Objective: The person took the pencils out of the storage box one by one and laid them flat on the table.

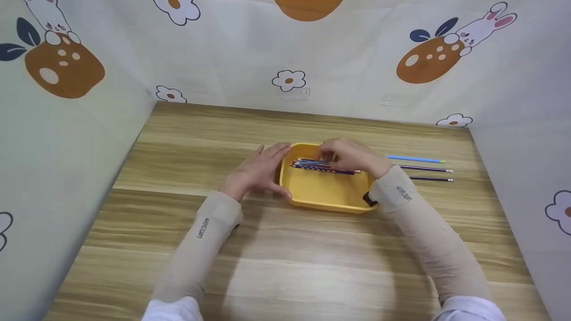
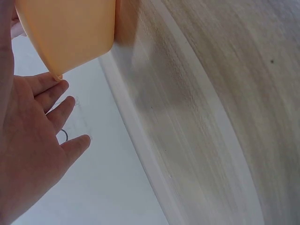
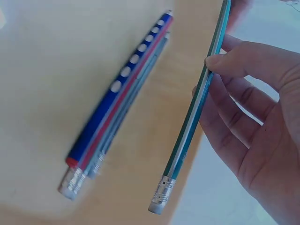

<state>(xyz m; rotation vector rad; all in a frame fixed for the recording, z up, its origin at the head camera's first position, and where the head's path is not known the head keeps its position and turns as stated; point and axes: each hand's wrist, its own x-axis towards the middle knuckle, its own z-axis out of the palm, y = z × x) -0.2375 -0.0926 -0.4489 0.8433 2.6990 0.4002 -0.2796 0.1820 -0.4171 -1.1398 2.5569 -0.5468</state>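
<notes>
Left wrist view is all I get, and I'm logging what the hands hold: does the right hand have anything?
Observer: Yes, the right hand pinches a green pencil.
Operator: I see only the outside of the tray. Is anything in it?
Observer: Yes, a dotted pencil lies inside, among others.
Operator: And outside it?
Observer: In the head view, a blue stick and two dark pencils lie on the table, to the right of the tray.

You have free room above the near half of the tray. Your left hand blocks its left edge, your right forearm the right.
</notes>
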